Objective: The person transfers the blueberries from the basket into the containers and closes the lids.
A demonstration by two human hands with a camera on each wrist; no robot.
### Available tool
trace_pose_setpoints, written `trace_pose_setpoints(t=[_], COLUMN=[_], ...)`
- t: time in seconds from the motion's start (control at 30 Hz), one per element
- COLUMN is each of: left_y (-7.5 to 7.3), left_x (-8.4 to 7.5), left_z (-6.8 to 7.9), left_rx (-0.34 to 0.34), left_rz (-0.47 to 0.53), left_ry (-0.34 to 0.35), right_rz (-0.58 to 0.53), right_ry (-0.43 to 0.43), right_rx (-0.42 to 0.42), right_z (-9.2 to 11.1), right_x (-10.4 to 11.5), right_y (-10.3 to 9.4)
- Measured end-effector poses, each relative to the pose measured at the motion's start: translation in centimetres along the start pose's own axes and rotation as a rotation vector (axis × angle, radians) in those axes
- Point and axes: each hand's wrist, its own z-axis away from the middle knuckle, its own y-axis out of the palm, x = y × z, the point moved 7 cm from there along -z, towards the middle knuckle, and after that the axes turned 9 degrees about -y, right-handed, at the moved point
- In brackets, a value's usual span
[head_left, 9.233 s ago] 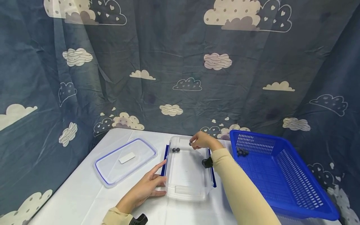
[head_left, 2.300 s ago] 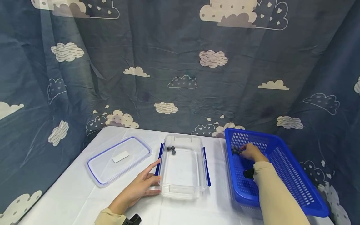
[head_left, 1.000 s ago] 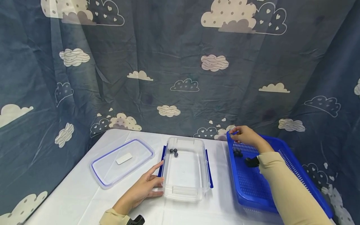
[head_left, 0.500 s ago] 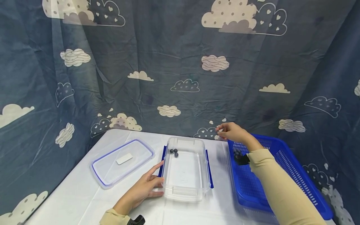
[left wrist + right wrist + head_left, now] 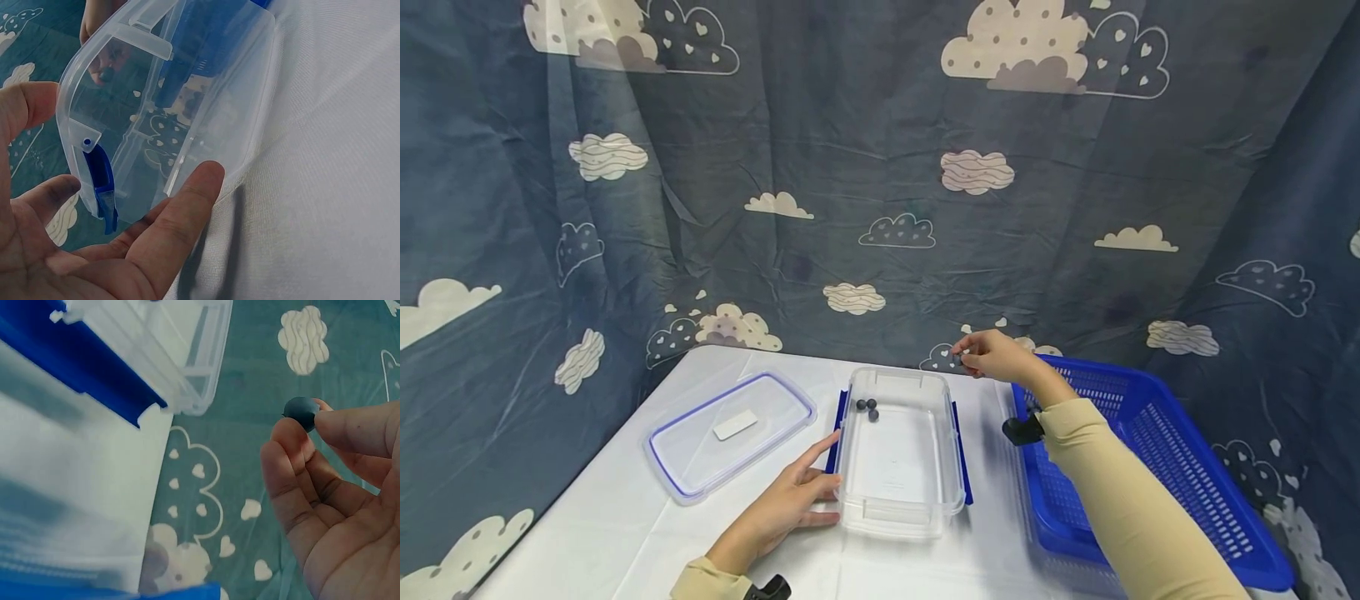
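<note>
My right hand [image 5: 996, 357] pinches a blueberry [image 5: 302, 414] between thumb and fingertips, raised between the clear box and the blue basket. Three blueberries [image 5: 872, 408] lie near the far left corner inside the clear plastic box [image 5: 898, 467], which has blue side latches. Against the left wall of that box rests my left hand [image 5: 793, 504], its fingers spread and mostly straight. Up close in the left wrist view, fingertips touch the box's side around a blue latch [image 5: 102, 181]. More dark berries in the basket are mostly hidden by the right wrist.
At right stands a blue perforated basket [image 5: 1075, 527]. A clear lid [image 5: 700, 454] with a blue seal and a white label lies flat left of the box. The white-covered table [image 5: 602, 533] ends at a dark cloud-print curtain [image 5: 820, 250].
A third blueberry has joined the two in the box. My right hand has gone back to the basket, picked up another blueberry and moved left with it. The left hand stays at the box.
</note>
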Motion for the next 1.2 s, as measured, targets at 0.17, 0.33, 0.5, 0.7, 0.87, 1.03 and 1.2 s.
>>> trace_pose_setpoints(t=[0.17, 0.33, 0.5, 0.7, 0.87, 1.03, 1.2], left_y=[0.0, -0.1, -0.2, -0.3, -0.3, -0.2, -0.2], left_x=[0.1, 0.1, 0.1, 0.3, 0.3, 0.2, 0.2], left_z=[0.0, 0.1, 0.1, -0.1, -0.2, -0.2, -0.3], left_rx=[-0.004, -0.01, -0.01, -0.013, -0.013, -0.014, -0.015], left_rz=[-0.004, -0.009, -0.011, -0.01, -0.013, -0.012, -0.012], left_ry=[-0.003, -0.004, -0.001, 0.003, 0.005, 0.007, 0.009], right_rz=[-0.019, -0.043, -0.037, -0.069, -0.091, -0.071, -0.058], right_ry=[0.016, 0.019, 0.025, 0.034, 0.01, 0.008, 0.027], right_rx=[0.019, 0.056, 0.078, 0.104, 0.129, 0.162, 0.208], right_z=[-0.7, -1.6, -2.4, -3.0, -3.5, -3.8, -4.0], right_x=[0.8, 1.6, 1.7, 1.8, 1.7, 1.5, 1.3], right_y=[1.5, 2.7, 3.7, 5.1, 6.4, 7.4, 8.2])
